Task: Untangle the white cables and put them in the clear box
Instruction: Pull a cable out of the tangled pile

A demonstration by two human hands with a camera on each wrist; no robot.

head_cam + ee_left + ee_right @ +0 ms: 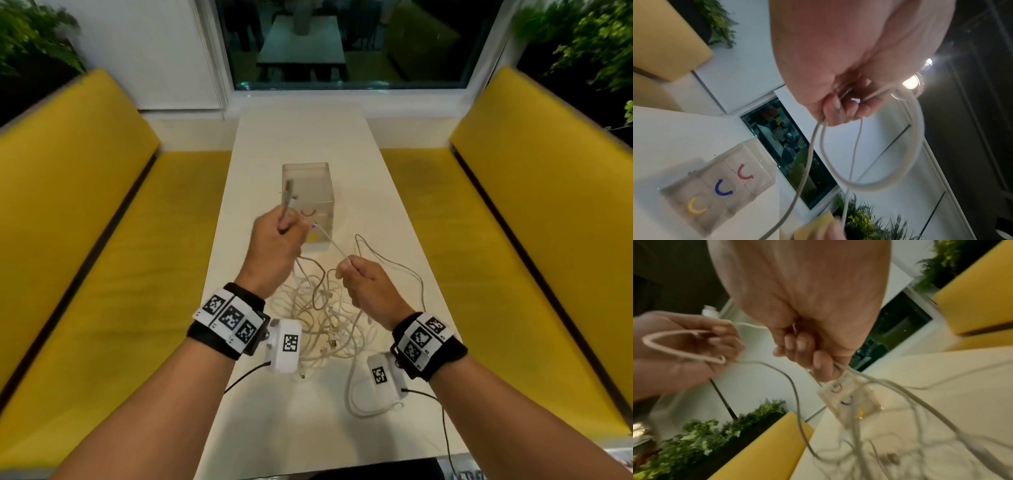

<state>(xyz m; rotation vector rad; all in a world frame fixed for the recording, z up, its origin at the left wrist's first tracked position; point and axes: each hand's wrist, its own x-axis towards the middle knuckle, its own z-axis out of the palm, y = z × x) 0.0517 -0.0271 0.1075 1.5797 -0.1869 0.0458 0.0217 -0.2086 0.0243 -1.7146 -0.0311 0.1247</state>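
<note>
Above the table (308, 137), cable (334, 245) between both hands' grips

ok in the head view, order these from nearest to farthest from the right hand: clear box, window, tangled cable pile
From the right hand:
1. tangled cable pile, on the table just below and left of the hand.
2. clear box, farther up the table, ahead and to the left.
3. window, beyond the table's far end.

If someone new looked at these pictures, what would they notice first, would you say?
Probably the two raised hands, left hand and right hand, each gripping white cable over the tangled cable pile on the white table. Behind them stands the clear box; bright yellow benches flank the table.
</note>
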